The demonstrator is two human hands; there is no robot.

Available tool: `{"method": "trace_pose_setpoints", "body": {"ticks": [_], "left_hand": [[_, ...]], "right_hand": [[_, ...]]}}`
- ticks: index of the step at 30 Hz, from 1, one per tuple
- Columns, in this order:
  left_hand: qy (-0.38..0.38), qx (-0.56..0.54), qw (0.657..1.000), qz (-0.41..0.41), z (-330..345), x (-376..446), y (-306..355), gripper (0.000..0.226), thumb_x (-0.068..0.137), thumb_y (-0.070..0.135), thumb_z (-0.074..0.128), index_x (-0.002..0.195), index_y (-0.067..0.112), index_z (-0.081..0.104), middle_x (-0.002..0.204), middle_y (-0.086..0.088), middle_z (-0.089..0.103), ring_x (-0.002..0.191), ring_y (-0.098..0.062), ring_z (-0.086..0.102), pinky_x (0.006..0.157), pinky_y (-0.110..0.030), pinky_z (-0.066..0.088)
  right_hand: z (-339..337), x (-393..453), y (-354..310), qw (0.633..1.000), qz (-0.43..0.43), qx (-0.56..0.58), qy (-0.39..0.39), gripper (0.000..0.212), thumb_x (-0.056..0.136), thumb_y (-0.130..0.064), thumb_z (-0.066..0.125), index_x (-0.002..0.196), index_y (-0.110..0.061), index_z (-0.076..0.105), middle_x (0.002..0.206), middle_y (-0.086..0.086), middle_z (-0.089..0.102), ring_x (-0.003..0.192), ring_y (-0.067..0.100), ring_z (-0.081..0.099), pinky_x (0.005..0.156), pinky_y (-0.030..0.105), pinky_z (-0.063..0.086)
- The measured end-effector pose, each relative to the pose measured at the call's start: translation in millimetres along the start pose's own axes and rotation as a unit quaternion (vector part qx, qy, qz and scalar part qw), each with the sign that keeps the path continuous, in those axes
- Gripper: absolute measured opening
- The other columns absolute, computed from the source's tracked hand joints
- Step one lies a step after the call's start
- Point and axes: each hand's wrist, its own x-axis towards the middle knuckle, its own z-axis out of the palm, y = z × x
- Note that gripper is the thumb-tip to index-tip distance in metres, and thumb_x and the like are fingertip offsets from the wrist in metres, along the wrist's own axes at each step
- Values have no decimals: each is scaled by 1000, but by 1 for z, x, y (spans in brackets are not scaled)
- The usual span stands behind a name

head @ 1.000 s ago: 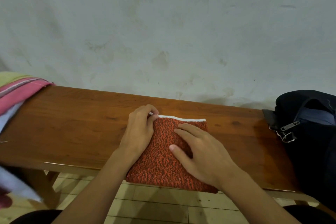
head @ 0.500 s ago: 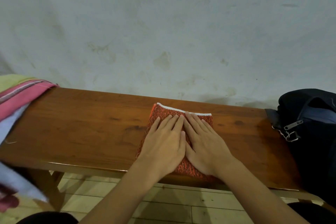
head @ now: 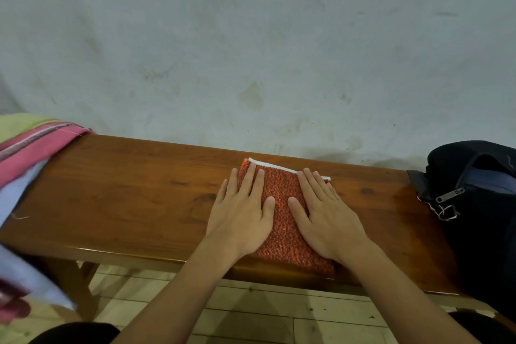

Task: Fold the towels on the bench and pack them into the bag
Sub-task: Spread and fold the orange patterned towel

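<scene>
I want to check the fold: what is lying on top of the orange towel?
Both hands lie flat on the orange towel: left hand and right hand. The cloth beneath them is hidden.

Our left hand (head: pixel 241 216) and right hand (head: pixel 326 218) lie flat at centre frame, palms down, fingers straight, thumbs nearly meeting; both forearms stretch up from the lower edge.

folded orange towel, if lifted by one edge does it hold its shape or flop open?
Likely flops: the orange towel is soft knobbly cloth, folded in loose layers, flat under the left hand and right hand. Probably light. Its rough weave should grip the glossy bench somewhat, yet it may slide when pushed.
</scene>
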Motion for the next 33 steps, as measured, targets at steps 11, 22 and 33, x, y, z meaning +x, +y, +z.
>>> {"method": "trace_pose_setpoints", "body": {"ticks": [11,22,33], "left_hand": [[62,31,995,74,-13,6,-12,84,81,49,-1,158,17,13,165,3,10,151,-9,-7,123,-39,-10],[15,-6,999,39,-3,21,-9,84,82,57,-13,157,20,-7,163,7,-15,147,-4,-21,123,-41,-6],[10,-24,998,65,-2,29,-8,92,79,65,-9,158,18,-2,164,6,-11,147,-4,-20,124,-40,-6]], "right_hand": [[-1,-4,-9,997,-7,-46,59,83,92,-65,-5,159,-17,4,167,2,6,153,12,-3,121,28,-7],[3,8,-14,1000,-13,-9,24,77,84,-68,-10,154,-37,-9,165,-5,-14,149,9,-20,120,31,-15],[3,10,-9,999,15,-7,29,90,78,-75,-18,158,-36,0,167,3,2,153,17,-5,123,35,-5]]}}
